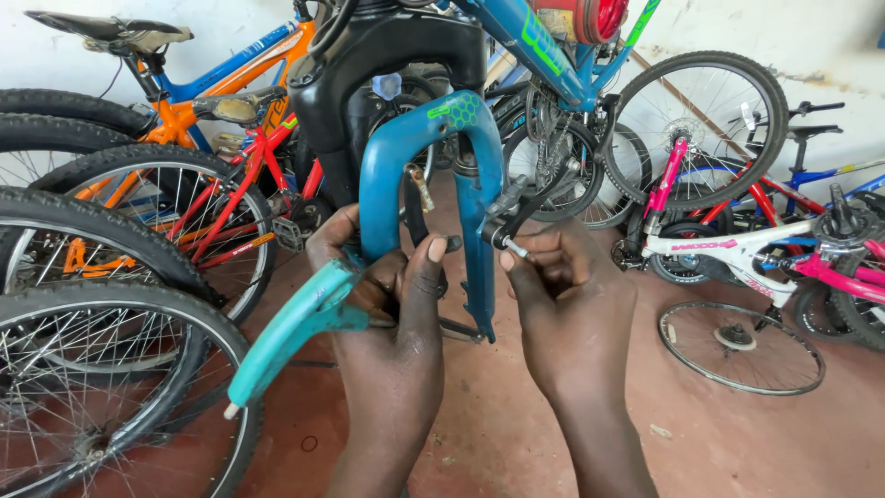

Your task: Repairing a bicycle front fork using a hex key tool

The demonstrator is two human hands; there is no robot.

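Note:
A blue bicycle front fork with no wheel hangs in front of me, with a black suspension crown above it. My left hand grips the left fork leg together with a teal tool handle that slants down to the left. My right hand pinches a small silver-tipped part at the black brake arm on the right fork leg. The thumb of my left hand rests upright against the fork between the legs.
Several bicycles stand around: orange and red ones at left with big spoked wheels, a white and pink one at right. A loose rim lies on the reddish floor.

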